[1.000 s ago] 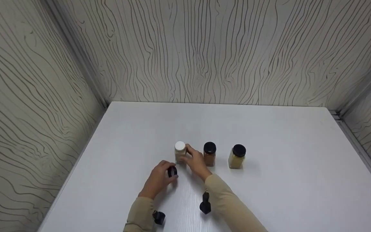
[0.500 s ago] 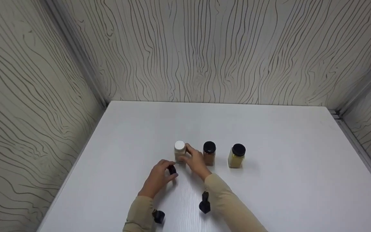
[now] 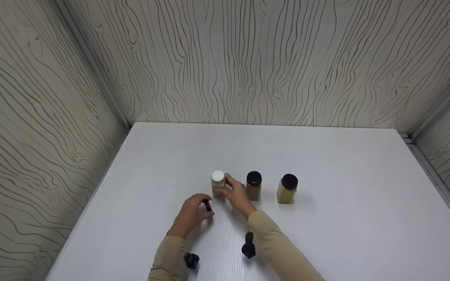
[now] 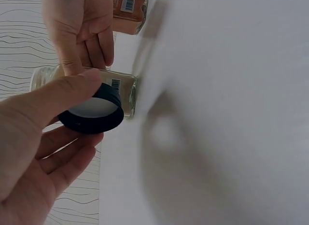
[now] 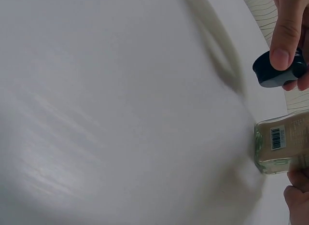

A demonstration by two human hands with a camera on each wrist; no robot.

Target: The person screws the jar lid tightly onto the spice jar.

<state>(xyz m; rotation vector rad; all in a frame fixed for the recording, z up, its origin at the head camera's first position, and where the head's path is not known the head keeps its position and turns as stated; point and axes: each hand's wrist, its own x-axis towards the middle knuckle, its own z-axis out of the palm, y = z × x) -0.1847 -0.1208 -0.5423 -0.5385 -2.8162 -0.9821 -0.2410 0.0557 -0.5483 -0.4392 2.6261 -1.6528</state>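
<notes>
My left hand [image 3: 190,214] pinches a black screw lid [image 4: 91,124] between thumb and fingers, off the table. In the left wrist view its open underside shows a whitish inside. Just beyond it, a square glass spice jar [image 3: 218,189] of pale beige powder stands upright on the table, with a white top. My right hand [image 3: 239,196] grips this jar from its right side. A barcode label [image 5: 277,138] shows low on the jar in the right wrist view. Lid and jar are apart.
A jar of reddish-brown powder [image 3: 254,192] with a black lid stands close right of my right hand. Farther right is a jar of yellowish powder [image 3: 286,195], also black-lidded. All stand on a white table [image 3: 350,218] with patterned walls [image 3: 225,62] behind and beside.
The black lid has turned in my left hand, so that the head view now shows it edge-on, and that hand has shifted slightly left. My right hand and the jars stay put.
</notes>
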